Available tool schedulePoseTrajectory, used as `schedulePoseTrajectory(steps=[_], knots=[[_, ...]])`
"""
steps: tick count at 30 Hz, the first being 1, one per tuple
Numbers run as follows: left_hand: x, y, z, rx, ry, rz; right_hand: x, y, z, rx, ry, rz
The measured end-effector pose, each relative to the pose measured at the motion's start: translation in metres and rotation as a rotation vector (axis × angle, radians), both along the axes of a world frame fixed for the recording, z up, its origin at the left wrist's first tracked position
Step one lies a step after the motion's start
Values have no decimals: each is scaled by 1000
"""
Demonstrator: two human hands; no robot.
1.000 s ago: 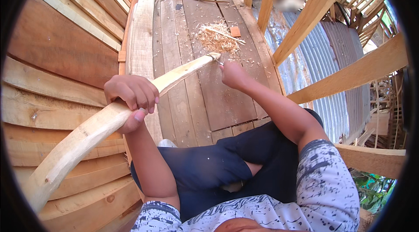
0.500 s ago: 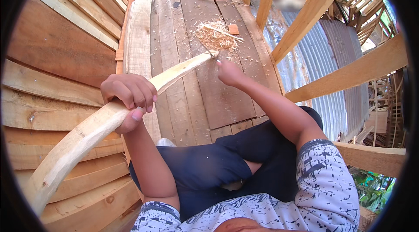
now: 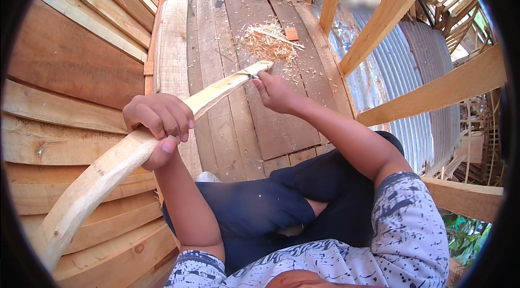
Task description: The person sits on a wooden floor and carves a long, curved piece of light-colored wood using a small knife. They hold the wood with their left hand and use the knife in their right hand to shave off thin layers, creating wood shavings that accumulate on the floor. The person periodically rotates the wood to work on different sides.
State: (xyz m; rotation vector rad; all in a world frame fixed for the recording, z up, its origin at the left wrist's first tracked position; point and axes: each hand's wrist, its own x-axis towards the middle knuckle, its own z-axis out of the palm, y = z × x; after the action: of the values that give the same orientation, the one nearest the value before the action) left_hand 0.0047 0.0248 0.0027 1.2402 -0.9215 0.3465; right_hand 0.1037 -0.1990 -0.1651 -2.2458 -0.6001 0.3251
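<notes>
A: Grip, left to right?
B: Our left hand (image 3: 161, 119) is wrapped around the long, curved, pale wooden pole (image 3: 123, 155). Near its far end, a slim metal blade-like tool (image 3: 254, 76), held in our right hand (image 3: 278, 93); handle mostly hidden.
A: Where's the pole?
B: Slanting across in front of us over the brown plank floor (image 3: 284, 131), tip near the curly tan wood-shavings pile (image 3: 264, 47).
A: Step?
B: We're probably shaving the tip. Next stroke should want a steady left hold, shallow blade angle.

Pale-yellow pole (image 3: 215, 93), dark-speckled white shirt (image 3: 409, 223)
</notes>
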Motion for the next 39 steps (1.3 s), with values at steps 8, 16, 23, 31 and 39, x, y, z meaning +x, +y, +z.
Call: schedulePoseTrajectory(steps=[8,16,23,31,39], knots=[[-22,-15,19,-46,-37,205,4,-6,28,-33,161,20],[-23,-27,23,-77,-48,216,3,-14,-16,-29,309,-76],[-12,0,13,-89,-96,15,-14,-1,3,71,202,29],[-14,5,13,-98,-94,32,-37,21,40,349,-39,173],[-14,11,7,-107,-80,40,-23,12,-17,239,67,-78]])
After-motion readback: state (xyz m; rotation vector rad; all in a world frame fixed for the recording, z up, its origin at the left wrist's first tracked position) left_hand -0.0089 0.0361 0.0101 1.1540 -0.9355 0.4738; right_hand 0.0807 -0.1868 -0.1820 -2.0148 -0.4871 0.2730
